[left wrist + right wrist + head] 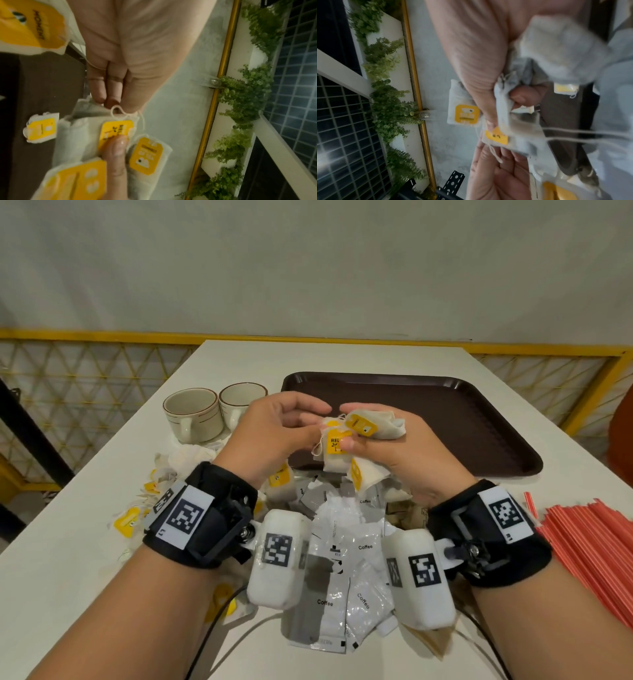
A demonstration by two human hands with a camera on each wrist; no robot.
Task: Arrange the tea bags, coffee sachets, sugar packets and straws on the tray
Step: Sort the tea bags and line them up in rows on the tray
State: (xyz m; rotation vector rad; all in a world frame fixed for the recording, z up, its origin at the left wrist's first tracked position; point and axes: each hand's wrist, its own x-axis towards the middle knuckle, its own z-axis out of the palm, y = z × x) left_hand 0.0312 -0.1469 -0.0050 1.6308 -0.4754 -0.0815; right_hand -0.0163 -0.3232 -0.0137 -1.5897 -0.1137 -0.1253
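Note:
Both hands are raised over the near edge of the dark brown tray (pixel 445 412). My right hand (pixel 346 426) grips a bunch of white tea bags (pixel 337 460) with yellow tags, its thumb pressing on one tag. My left hand (pixel 320 421) pinches the top of one tea bag in that bunch. In the left wrist view the left fingers (pixel 102 94) meet the tea bag (pixel 77 135) at its string loop. The right wrist view shows the tea bags (pixel 513 135) bunched in the right hand (pixel 489 119). Coffee sachets (pixel 342 563) lie below the wrists. Orange straws (pixel 589 542) lie at the right.
Two cream cups (pixel 195 412) stand left of the tray. Loose tea bags (pixel 154 487) lie scattered at the left of the white table (pixel 68 542). Brown packets (pixel 407 513) lie partly hidden under the right wrist. A yellow railing (pixel 85 337) runs behind the table.

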